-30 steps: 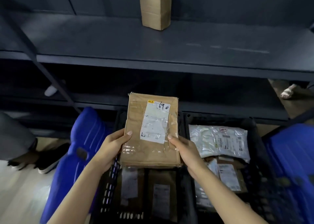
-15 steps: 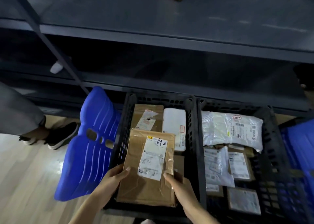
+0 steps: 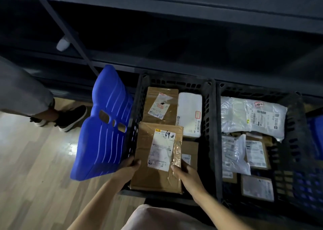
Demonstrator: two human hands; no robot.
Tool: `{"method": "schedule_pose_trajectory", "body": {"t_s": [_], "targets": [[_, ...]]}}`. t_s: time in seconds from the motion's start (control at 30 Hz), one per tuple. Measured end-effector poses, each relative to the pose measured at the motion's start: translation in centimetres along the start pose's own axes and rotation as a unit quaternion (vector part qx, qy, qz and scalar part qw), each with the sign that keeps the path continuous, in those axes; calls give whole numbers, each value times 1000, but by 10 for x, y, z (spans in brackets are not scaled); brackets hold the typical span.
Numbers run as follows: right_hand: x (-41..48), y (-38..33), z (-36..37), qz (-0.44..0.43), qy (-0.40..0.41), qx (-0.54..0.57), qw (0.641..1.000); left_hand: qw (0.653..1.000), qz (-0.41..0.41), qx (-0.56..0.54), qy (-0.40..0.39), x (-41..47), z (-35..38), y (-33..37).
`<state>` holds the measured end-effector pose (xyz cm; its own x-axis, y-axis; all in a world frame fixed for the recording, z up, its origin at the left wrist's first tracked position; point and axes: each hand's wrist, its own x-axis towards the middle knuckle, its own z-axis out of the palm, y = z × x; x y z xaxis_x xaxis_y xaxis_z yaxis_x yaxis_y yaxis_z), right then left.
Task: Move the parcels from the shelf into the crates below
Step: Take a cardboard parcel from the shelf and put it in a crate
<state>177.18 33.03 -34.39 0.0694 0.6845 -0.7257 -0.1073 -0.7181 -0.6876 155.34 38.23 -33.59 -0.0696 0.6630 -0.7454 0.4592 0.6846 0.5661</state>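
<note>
Two black crates sit side by side on the floor under the dark shelf point(image 3: 174, 8), and the person's two hands are lowering a parcel into the left one. At the far left another person's shoes point(image 3: 70, 119) stand on the wooden floor point(image 3: 31, 160). Next comes a blue lid point(image 3: 103, 126), tilted and leaning against the outer wall of the left crate point(image 3: 139, 90).

The left hand point(image 3: 130, 167) grips the near left edge of the brown parcel point(image 3: 157, 174), thumb on top and fingers curled underneath. The parcel lies flat in the near half of the left crate, its long axis running away from the person, tilted slightly to the right; its white label point(image 3: 161, 149) faces up (a handwritten "69" sits at the far end). The right hand point(image 3: 187, 174) holds the near right edge the same way, thumb pressed on the tape.

Beyond the held parcel, in the far part of the same crate, lie a brown box point(image 3: 162, 104) with a label and, just beside it to the right, a white packet point(image 3: 189, 114). Another brown box point(image 3: 189, 153) shows partly under the held parcel's right side.

The right crate point(image 3: 253, 90) touches the left one. It holds a clear plastic bag point(image 3: 251, 116) across the far end, and nearer, several overlapping labelled parcels, with a small flat box point(image 3: 257, 188) at the near right corner.
</note>
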Motion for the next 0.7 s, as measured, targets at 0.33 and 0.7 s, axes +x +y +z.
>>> {"method": "schedule_pose_trajectory", "body": {"t_s": [0.33,0.7], "targets": [[24,24,15,53,7,-82,995,986,-53,148,57,23,19,-4],[22,9,9,37,-15,-185,982,988,39,99,111,-4,24,8]]}}
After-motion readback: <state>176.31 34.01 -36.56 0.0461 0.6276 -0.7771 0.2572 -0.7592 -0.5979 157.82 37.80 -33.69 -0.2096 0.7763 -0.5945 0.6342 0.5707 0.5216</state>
